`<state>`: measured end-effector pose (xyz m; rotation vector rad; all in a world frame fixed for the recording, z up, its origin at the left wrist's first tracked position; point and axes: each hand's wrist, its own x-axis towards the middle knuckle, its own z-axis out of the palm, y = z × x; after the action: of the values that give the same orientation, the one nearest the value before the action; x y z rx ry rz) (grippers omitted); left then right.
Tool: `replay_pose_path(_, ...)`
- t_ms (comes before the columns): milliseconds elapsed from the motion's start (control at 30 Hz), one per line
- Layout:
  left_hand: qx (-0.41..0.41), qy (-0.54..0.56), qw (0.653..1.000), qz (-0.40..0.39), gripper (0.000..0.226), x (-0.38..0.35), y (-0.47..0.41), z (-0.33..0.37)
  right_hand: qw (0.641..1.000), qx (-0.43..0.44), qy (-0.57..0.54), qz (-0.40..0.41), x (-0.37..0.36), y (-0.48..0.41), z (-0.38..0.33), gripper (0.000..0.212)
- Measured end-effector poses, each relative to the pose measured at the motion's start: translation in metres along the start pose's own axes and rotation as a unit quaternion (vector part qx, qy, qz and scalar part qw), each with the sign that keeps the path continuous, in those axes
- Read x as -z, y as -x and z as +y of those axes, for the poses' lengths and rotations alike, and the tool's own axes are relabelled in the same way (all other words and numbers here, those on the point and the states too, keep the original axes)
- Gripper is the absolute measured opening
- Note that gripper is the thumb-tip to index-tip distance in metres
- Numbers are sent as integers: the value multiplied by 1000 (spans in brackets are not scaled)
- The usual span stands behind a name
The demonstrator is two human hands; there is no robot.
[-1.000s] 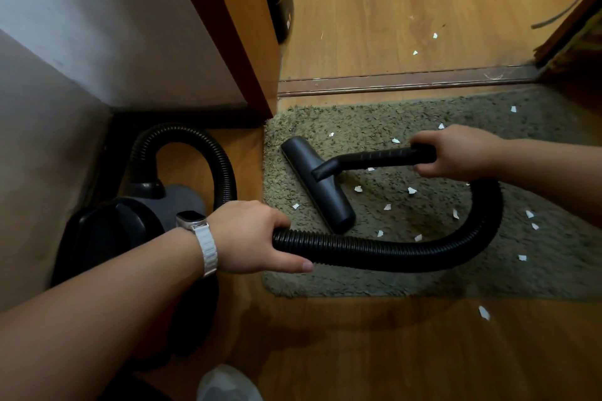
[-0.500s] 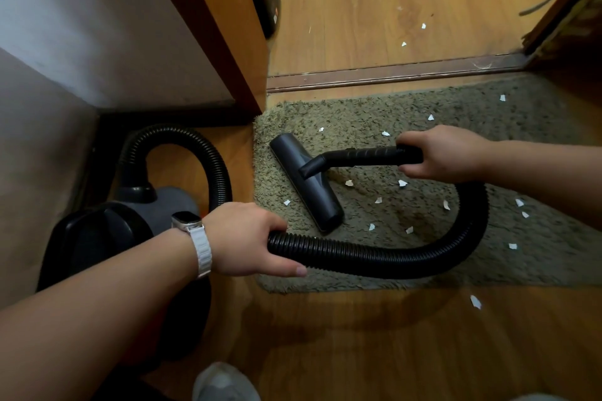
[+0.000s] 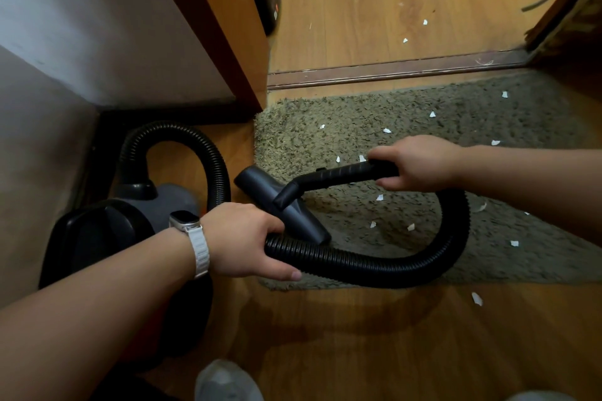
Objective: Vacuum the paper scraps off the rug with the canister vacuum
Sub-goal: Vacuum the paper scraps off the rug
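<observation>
Black ribbed hose [image 3: 358,267] arches up out of the canister vacuum [image 3: 97,238], which sits on the wooden floor [image 3: 358,352] at the left beside the wall. The hose then sweeps across the near edge of the grey-green shaggy rug [image 3: 488,127] and curls up to the rigid wand [image 3: 338,172]. The left hand [image 3: 241,238], with a white-strapped watch [image 3: 186,221] on its wrist, is clenched round the hose just off the rug's near left corner. The right hand [image 3: 420,163] grasps the wand's upper end above the middle of the rug. The wand slopes down to the floor nozzle [image 3: 260,187], which lies slantwise at the rug's left edge, its far end reaching past the edge. White paper scraps [image 3: 411,227] dot the rug to the right of the nozzle and under the right forearm. One more scrap [image 3: 476,298] lies on the wood just in front of the rug, and a few lie beyond the threshold strip [image 3: 391,70]. A grey shoe [image 3: 224,382] shows at the bottom edge.
</observation>
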<state>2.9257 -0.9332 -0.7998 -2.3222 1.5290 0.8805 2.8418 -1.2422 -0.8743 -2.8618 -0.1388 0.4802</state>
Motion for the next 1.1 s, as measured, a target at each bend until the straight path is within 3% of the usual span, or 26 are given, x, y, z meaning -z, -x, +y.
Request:
replay_pose_path(200, -4, 3, 1000, 5, 59, -1, 1, 0, 999, -21, -2, -25, 3, 3, 1, 37)
replay_pose_path(833, -3, 10, 1000, -18, 66, -2, -11, 12, 987, -153, -48, 9, 15, 45, 42, 31)
replay_pose_path(1100, -14, 26, 998, -54, 62, 6, -17, 22, 986, -142, -88, 18, 18, 63, 42, 35)
